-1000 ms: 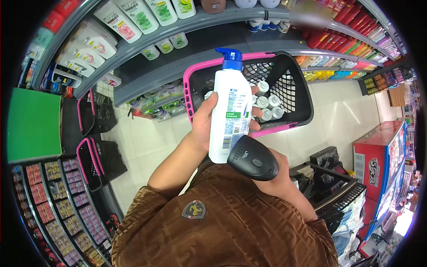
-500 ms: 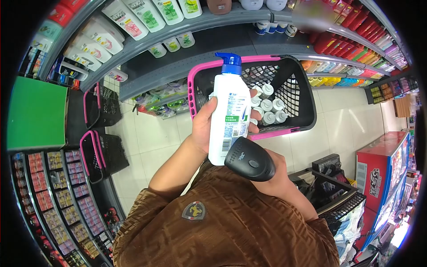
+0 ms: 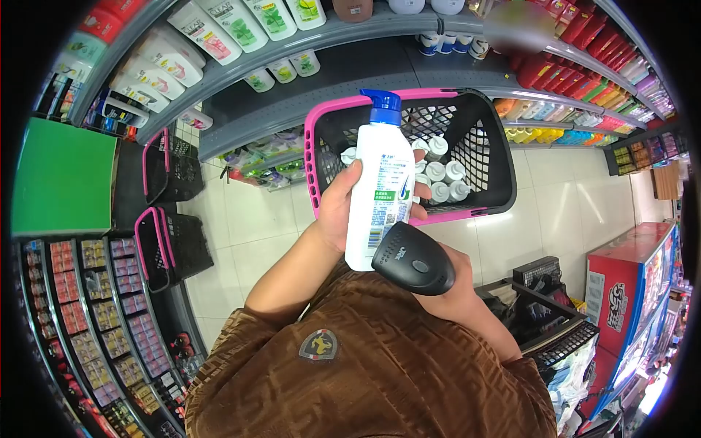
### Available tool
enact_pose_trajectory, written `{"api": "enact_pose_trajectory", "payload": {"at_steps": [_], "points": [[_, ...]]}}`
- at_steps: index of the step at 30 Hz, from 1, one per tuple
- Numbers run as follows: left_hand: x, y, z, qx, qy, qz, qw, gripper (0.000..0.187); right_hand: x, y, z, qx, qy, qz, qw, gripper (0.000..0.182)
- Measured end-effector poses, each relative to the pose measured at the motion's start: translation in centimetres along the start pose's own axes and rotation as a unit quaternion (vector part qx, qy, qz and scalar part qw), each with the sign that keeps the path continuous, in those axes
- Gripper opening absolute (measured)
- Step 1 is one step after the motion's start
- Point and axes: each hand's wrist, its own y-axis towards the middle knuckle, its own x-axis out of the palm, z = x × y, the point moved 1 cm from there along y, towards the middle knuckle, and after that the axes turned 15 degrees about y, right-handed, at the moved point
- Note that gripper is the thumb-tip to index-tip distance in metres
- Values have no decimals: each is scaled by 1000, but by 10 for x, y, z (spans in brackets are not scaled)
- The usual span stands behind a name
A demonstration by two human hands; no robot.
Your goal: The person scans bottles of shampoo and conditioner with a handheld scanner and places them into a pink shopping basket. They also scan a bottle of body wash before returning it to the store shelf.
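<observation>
My left hand wraps round a white pump bottle with a blue pump top, thumb on one side and fingertips showing on the other. The bottle is nearly upright in view, its printed label and barcode facing me. My right hand grips a black handheld barcode scanner, whose head is close to the barcode at the bottle's lower part. Most of the right-hand fingers are hidden beneath the scanner. Beyond the bottle is a black basket with a pink rim, holding several white-capped bottles.
Shelves with several shampoo bottles curve across the front. Two more black-and-pink baskets are at left, near a rack of small packets. A red freezer-like case and a black crate stand at right.
The bottle and scanner have shifted very slightly to the right in view, and the bottle has tilted a little. Both hands keep their hold.
</observation>
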Motion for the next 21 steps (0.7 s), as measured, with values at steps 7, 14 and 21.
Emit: {"api": "enact_pose_trajectory", "payload": {"at_steps": [7,14,21], "points": [[3,13,-5,-10,-22,-4,1000,105,-13,0,-5,-27,-3,2,1000,34],[5,15,-5,-19,-27,1,999,106,-17,-1,-1,-30,4,9,999,36],[3,14,-4,-20,-3,7,1000,106,-15,-2,0,-12,6,10,1000,37]]}}
